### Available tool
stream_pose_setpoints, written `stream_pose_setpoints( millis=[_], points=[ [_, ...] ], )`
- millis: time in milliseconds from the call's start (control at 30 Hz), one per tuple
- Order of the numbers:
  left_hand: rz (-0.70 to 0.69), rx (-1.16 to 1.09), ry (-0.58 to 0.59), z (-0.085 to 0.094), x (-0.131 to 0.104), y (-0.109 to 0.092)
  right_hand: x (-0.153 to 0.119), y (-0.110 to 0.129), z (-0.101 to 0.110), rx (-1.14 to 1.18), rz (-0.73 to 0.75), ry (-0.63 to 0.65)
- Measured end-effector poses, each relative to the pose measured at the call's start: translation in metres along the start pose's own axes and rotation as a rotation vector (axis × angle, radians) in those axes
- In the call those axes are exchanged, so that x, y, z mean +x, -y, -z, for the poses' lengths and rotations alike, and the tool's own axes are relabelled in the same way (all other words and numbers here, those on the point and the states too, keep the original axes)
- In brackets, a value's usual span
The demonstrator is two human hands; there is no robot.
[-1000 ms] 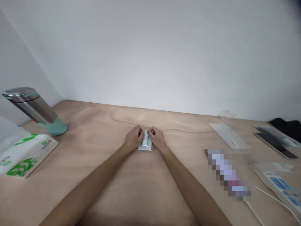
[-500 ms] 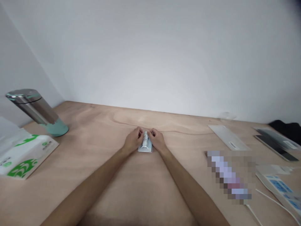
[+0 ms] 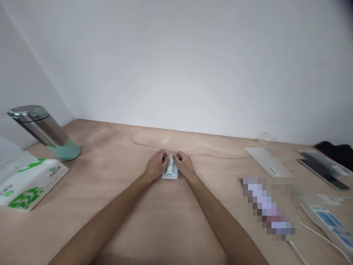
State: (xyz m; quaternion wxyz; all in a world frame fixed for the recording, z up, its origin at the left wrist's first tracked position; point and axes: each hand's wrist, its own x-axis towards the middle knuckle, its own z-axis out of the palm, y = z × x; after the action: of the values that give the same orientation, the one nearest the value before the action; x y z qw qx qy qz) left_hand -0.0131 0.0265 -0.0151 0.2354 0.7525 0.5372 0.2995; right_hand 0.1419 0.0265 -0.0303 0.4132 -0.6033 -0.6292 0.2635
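Note:
A small clear plastic packet (image 3: 173,174) with a short white tube (image 3: 170,167) in it lies on the wooden table, in the middle of the view. My left hand (image 3: 157,164) grips the packet's far left side, thumb and fingers bent together. On the far right side my right hand (image 3: 184,164) pinches it the same way. Both thumbs point inward near the top of the tube. The fingertips and the packet's far edge are partly hidden by the hands.
At left stand a steel and mint-green flask (image 3: 52,132) and a tissue pack (image 3: 33,184). To the right lie a clear sleeve with a label (image 3: 266,162), a dark flat device (image 3: 322,173), a pixelated object (image 3: 267,206), a white cable (image 3: 325,235) and a blue-printed packet (image 3: 328,217). A wall (image 3: 176,73) rises behind.
Almost nothing differs. Both hands keep their hold on the packet in the same place; the whole view has shifted very slightly.

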Motion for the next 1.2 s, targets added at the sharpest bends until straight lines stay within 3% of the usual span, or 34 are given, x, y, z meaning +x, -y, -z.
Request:
stream_pose_setpoints(
  millis=[1200],
  points=[
    [0.003, -0.014, 0.003, -0.0017, 0.0005, 0.0022, 0.0006, -0.0019, -0.0008, 0.010, -0.004, -0.004]
  ],
)
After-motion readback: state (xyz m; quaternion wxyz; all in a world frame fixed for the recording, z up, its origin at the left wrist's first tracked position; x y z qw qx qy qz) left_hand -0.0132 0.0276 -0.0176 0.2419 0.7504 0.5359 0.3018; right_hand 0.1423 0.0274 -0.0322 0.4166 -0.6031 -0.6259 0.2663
